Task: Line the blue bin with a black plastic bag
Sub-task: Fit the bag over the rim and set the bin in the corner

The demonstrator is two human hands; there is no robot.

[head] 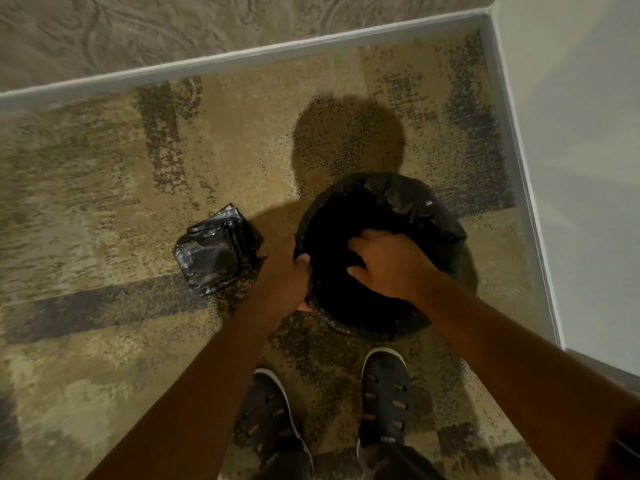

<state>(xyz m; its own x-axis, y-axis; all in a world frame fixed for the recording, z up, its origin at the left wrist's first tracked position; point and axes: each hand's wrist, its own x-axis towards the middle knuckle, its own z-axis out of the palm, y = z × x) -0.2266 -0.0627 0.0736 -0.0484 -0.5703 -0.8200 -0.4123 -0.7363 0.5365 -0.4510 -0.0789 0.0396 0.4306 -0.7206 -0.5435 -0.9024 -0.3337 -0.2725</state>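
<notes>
A black plastic bag (408,202) is draped over the round bin on the carpet, folded over the rim all around, so none of the bin's blue shows. My left hand (289,271) grips the bag at the rim's left side. Over the bag's dark opening, my right hand (384,261) has its fingers spread and pressing down into the bag.
A folded stack of spare black bags (214,251) lies on the carpet just left of the bin. A white baseboard (242,60) runs along the far wall and a white wall (571,168) stands close on the right. My two dark shoes (384,393) stand right behind the bin.
</notes>
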